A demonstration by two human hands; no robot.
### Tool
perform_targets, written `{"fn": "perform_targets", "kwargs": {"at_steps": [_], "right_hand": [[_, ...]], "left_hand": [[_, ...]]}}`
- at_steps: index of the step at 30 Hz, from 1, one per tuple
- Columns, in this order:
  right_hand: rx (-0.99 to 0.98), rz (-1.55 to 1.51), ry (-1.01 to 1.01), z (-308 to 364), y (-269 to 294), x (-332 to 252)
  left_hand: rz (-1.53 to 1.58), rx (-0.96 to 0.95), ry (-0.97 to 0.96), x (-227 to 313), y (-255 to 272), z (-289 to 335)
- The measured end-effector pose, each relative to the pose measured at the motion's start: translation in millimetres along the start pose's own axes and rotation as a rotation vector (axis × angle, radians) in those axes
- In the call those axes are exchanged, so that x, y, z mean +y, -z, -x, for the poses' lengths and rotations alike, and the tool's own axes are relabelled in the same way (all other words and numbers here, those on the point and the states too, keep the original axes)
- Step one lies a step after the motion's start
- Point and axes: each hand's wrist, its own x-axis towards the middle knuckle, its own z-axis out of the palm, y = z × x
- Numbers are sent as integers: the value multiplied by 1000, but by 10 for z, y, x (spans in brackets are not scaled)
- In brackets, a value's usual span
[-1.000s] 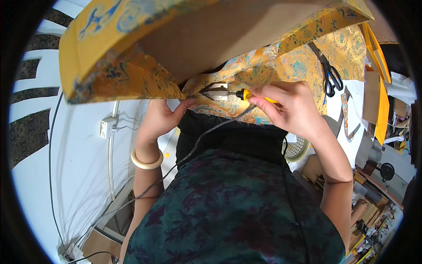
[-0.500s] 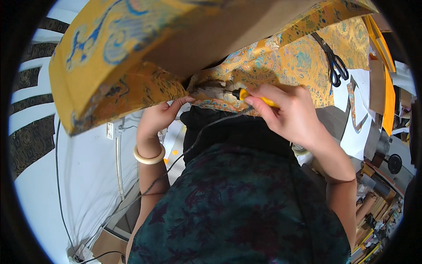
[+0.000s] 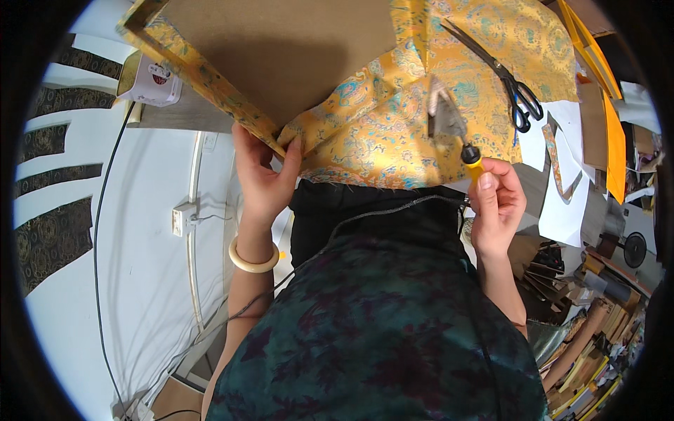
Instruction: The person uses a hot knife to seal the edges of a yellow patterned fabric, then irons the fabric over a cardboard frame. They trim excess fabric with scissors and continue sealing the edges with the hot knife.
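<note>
My left hand pinches the near corner of a brown board tray, whose raised edges wear gold brocade. Loose gold brocade cloth with blue and pink patterns spreads rightward from that corner, folded against the board. My right hand is closed round the yellow handle of a small corded electric iron. Its pointed metal plate, a little blurred, is over the cloth; whether it touches I cannot tell. Black-handled scissors lie spread on the cloth farther right.
White paper with a brocade strip lies at the right. A dark cable crosses my lap. On the left stand a white container and a wall socket. Stacked boards and rolls fill the lower right.
The board tray has come down from its tilted, raised position, showing its brown inside. My right hand has drawn the iron out of the corner, rightward, its plate now pointing away from me.
</note>
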Motion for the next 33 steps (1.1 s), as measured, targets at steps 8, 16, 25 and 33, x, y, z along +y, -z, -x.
{"fn": "perform_targets", "kwargs": {"at_steps": [8,16,25,33], "right_hand": [[196,-123,0,-204,151,-43],[190,-217,40,-569,101,-332],[117,-255,-31,-434,84,-117],[104,-273,-104,-275,188,162]], "left_hand": [[280,101,308,172,-225,196],[352,-30,329,402,-362,276],[-288,-197,435,204,-138,466],[-469,-376,-113,627,-207,-58]]}}
